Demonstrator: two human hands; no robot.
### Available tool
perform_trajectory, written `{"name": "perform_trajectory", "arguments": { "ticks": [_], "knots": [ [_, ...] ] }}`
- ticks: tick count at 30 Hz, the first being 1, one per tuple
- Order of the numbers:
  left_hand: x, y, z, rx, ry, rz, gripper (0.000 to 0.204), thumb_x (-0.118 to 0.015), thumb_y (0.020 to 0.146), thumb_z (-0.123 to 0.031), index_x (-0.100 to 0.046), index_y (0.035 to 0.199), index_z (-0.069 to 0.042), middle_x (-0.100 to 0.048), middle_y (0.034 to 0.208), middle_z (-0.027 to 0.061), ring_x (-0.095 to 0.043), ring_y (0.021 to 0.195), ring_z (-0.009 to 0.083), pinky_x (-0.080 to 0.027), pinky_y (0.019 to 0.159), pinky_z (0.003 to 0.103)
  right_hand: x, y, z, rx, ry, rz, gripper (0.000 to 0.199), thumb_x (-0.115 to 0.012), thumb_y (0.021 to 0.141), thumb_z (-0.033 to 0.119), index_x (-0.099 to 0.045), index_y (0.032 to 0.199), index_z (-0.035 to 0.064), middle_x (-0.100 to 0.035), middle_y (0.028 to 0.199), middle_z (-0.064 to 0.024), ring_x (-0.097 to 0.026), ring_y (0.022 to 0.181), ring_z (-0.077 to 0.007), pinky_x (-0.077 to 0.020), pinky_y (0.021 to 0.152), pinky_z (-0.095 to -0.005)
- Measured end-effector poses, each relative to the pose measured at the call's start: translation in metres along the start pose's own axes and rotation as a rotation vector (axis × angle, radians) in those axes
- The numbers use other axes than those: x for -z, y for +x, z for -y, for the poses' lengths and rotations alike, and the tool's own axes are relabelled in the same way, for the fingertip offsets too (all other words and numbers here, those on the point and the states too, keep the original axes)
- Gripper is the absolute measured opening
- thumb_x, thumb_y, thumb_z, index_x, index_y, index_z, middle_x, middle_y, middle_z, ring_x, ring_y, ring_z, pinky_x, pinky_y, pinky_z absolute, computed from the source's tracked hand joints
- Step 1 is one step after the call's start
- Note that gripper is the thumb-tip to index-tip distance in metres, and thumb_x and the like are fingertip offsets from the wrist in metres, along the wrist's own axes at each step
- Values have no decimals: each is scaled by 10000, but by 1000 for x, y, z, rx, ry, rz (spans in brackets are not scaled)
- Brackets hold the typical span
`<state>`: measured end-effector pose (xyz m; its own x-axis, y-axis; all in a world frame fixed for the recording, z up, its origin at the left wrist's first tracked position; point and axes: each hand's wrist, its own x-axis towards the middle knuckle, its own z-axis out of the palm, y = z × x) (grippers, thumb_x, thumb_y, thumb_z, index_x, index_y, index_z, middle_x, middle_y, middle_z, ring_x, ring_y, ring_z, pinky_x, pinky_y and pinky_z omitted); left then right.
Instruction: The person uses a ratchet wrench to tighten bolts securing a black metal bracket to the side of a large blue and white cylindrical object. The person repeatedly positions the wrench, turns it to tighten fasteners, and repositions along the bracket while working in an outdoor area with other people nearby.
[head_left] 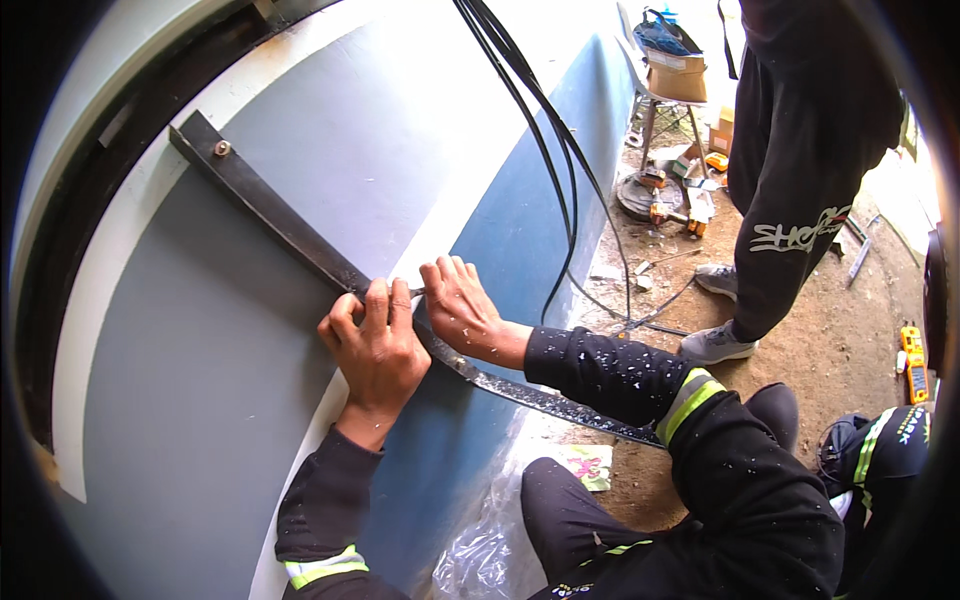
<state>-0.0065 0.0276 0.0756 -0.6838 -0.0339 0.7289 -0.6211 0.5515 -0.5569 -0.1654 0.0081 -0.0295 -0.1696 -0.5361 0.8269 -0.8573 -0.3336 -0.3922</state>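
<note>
A long dark flat metal bar slants across a grey, white and blue wall panel. Near its upper end sits a bolt; white flecks cover its lower stretch. Midway along, my left hand is closed, its fingers curled over the bar's edge. Beside it, my right hand lies across the bar with bent fingers. Something small and dark shows between the two hands, mostly hidden, and I cannot make out what the right fingers hold. White specks dot my right sleeve.
Black cables hang down the panel to the ground. At right stands a person in dark trousers. Behind are a stool bearing a cardboard box, and a cordless drill. A yellow meter and clear plastic lie lower down.
</note>
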Motion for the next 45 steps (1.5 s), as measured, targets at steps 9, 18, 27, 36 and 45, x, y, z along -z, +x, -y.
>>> {"name": "perform_trajectory", "arguments": {
  "ticks": [9,18,27,36,45],
  "knots": [
    [-9,-1,7,5,3,-145,342,-847,904,-211,-792,1205,-57,-636,1180,46,-551,1064,294,-431,915,479,74,138,-17,979,-577,-84,148,-622,1018,250,-502,999,164,-508,915,-52,-554,910,-264,-453,867,-414],
    [-6,-2,3,12,-7,-73,325,-805,926,-159,-801,1229,-43,-640,1153,47,-549,1057,282,-433,923,464,57,100,-32,715,-376,-28,176,-648,934,153,-513,1021,82,-513,941,-108,-565,917,-291,-466,860,-427],
    [1,2,4,-53,9,25,355,-710,850,-43,-775,1195,-95,-629,1238,30,-516,1054,296,-410,896,457,2,-9,9,-20,25,-54,244,-603,955,82,-543,1187,32,-593,1040,-205,-593,962,-390,-446,841,-507],
    [-2,3,4,-36,101,-105,316,-822,940,-246,-808,1196,-60,-664,1172,20,-524,1054,268,-411,906,448,75,145,-16,1038,-705,-18,156,-566,1111,351,-498,1038,231,-550,943,-10,-573,927,-229,-421,861,-412],
    [-5,2,3,-14,32,-38,333,-802,886,-68,-825,1217,-37,-660,1164,47,-504,1056,293,-440,948,433,49,88,-31,583,-390,-12,154,-621,1011,177,-506,1089,111,-563,945,-97,-605,909,-280,-473,826,-414]
  ]
}}
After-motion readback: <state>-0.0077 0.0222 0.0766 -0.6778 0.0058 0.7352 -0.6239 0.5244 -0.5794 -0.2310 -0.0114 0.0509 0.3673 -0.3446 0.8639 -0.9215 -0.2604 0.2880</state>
